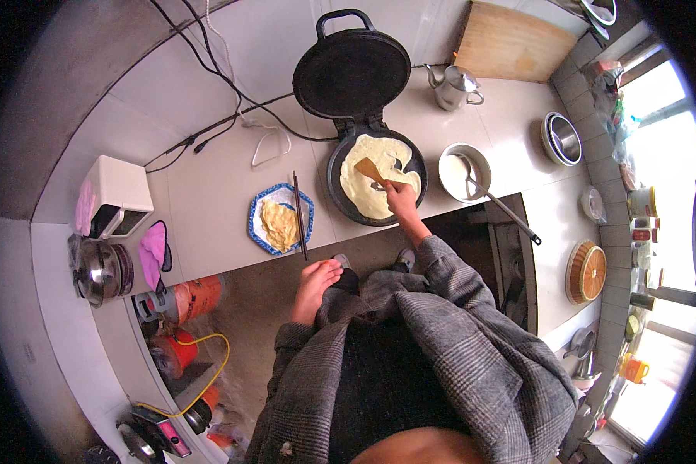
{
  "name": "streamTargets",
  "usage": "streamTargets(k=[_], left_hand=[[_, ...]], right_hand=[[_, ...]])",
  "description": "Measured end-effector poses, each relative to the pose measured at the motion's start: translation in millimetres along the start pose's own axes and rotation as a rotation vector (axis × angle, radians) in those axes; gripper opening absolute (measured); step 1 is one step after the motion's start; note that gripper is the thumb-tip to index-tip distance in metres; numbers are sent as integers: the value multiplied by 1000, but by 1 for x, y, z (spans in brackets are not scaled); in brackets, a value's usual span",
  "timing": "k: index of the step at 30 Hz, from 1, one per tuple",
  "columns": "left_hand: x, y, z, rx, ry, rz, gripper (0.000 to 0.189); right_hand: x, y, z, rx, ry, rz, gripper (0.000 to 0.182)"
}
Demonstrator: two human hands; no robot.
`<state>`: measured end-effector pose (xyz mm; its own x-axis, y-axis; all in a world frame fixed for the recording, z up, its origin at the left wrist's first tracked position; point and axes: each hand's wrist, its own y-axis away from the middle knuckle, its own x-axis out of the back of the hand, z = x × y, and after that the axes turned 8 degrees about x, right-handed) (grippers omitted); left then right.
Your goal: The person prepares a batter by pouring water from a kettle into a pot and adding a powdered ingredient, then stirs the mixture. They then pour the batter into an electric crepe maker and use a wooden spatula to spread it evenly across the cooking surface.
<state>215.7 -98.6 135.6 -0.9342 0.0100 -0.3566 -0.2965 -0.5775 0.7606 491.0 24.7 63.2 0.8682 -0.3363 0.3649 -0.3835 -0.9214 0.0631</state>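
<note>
My right hand [402,200] grips a wooden spatula [370,169], its flat blade resting on a pale batter pancake [359,191]. The pancake spreads over the black lower plate of an electric griddle [334,200], with a gap in it toward the right side. Hinged at the back, the griddle's round lid [354,72] stands raised. My left hand [318,284] hangs before the counter's front edge, holding nothing, fingers loosely extended. Nearest to it is a blue-rimmed plate [256,223] bearing folded cooked pancakes [279,225], with dark chopsticks [299,214] laid across its right side.
Right of the griddle, a pot [486,165] of batter holds a ladle [513,217] whose handle juts past the counter edge. Behind stand a metal teapot [456,90] and a wooden board [510,43]. Black cables [223,78] trail at left. Steel bowls [564,139] sit far right.
</note>
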Motion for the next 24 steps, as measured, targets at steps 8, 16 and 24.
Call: streamTargets(k=[8, 16, 24], left_hand=[[16, -7, 15, 13, -43, -36, 28], [-24, -28, 42, 41, -209, -197, 28], [-160, -48, 40, 109, 3, -263, 24]], right_hand=[[43, 41, -49, 29, 135, 73, 25], [83, 90, -19, -151, -57, 121, 28], [72, 123, -96, -37, -473, -170, 50]])
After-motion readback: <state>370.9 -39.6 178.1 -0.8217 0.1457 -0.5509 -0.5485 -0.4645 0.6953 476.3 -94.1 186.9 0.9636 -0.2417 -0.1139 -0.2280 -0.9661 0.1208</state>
